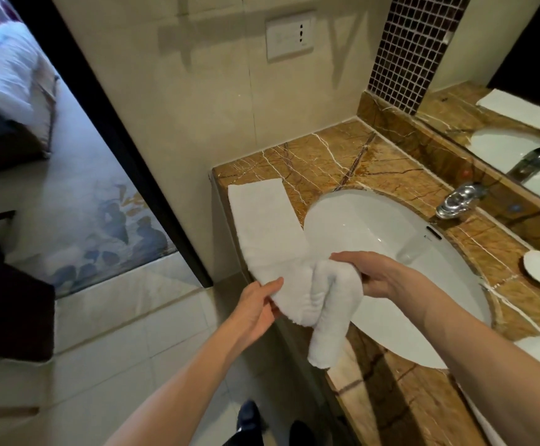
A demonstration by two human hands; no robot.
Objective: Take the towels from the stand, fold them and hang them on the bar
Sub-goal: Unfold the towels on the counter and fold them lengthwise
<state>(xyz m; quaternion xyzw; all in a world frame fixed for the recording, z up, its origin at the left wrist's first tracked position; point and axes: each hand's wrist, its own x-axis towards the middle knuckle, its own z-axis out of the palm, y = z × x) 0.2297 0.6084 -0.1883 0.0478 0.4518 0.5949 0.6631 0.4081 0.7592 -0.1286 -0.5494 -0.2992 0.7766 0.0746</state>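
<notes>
Brown marble counter [326, 162] is occupying 3 o'clock, carrying white sink [359, 226] and chrome tap [458, 199]. Beige wall [181, 107] with socket [289, 35] is standing at 12; patterned carpet [111, 226] is showing at 9.

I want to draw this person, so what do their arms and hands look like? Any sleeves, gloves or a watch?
No sleeves show. The left arm and right arm are bare as far as the picture goes. The left hand and right hand wear no gloves, and I can see no watch, bracelet or ring.
</notes>
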